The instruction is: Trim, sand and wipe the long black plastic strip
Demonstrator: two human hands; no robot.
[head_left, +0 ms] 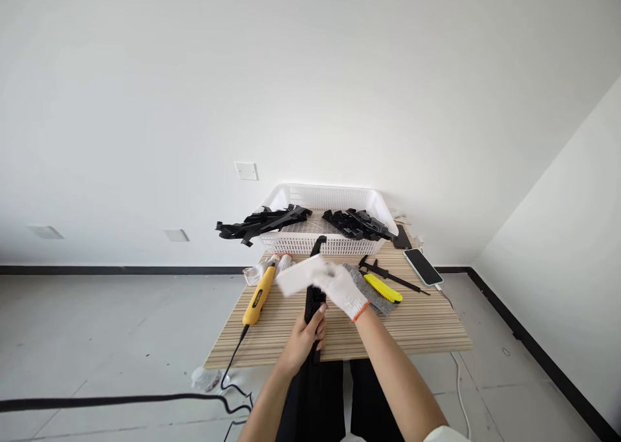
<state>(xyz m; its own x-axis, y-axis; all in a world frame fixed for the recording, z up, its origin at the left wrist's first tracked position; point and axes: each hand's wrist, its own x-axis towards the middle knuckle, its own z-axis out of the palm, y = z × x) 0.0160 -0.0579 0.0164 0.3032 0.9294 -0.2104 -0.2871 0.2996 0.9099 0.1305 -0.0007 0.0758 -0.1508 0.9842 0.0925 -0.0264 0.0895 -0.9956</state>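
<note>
Low in the middle of the frame, the bare left hand (pixel 305 337) grips a long black part (pixel 314 287) near its lower end. Its long axis runs up the frame toward the white basket (pixel 320 199). Just above, the gloved right hand (pixel 339 290) holds a blurred white piece (pixel 297 277) against it over the table (pixel 417 325).

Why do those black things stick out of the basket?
The black strips lie across the left rim of the white basket and poke far past it, over the table's edge. Also odd: only the right hand wears a glove; the bare left hand grips a black part.
</note>
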